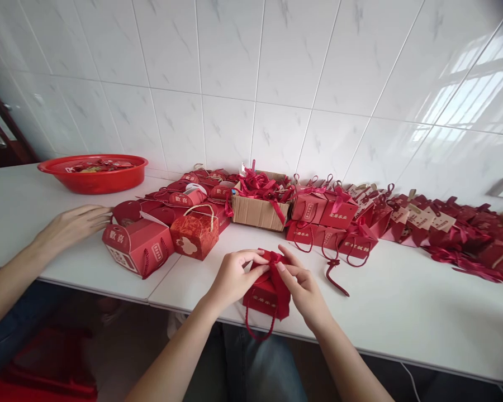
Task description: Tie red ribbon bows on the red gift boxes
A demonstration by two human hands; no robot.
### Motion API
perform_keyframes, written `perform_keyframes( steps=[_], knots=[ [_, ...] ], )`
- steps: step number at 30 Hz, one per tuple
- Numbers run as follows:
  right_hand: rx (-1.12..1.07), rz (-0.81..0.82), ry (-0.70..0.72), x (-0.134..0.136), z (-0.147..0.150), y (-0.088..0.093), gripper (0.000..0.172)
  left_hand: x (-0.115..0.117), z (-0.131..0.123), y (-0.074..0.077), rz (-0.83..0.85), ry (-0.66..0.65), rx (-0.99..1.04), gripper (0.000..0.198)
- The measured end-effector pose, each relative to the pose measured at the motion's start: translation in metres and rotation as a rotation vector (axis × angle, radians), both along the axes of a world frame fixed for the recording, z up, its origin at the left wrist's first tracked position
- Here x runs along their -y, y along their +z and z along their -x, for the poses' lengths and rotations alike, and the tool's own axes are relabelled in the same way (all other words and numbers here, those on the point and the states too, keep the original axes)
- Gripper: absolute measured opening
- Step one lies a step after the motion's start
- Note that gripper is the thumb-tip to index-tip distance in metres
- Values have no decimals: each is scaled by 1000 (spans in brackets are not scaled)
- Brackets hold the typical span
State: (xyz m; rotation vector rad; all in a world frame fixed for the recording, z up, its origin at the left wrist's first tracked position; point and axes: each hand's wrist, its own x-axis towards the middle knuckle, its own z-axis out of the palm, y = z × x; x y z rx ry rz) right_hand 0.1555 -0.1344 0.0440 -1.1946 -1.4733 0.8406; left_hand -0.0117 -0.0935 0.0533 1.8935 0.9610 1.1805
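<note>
A small red gift box (260, 298) with a rope handle hanging from its front stands at the table's near edge. On top of it is a red ribbon bow (275, 258). My left hand (240, 274) pinches the bow's left side between thumb and fingers. From the right, my right hand (300, 283) presses thumb and fingers on the ribbon, whose tail hangs down the box's front. A loose dark red cord (333, 272) lies on the table to the right of my hands.
Another person's hand (73, 223) touches red boxes (140, 245) at left, beside an orange-red box (196, 233). Behind stand a red basin (96, 178) and a cardboard box (257, 211) of ribbons. Rows of red gift boxes (337, 215) stretch right on the white table (402, 301).
</note>
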Motion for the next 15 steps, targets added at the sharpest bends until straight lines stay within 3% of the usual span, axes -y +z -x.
perform_keyframes(
  steps=[5,9,15],
  knots=[
    [258,-293,-80,-3,-17,-1,24,-2,8,7,6,-78,-85,10],
    [566,-436,35,-16,-29,5,36,-3,10,15,4,-119,-152,10],
    [846,-635,99,-23,-37,22,34,-2,8,20,-27,-121,-192,12]
  ],
)
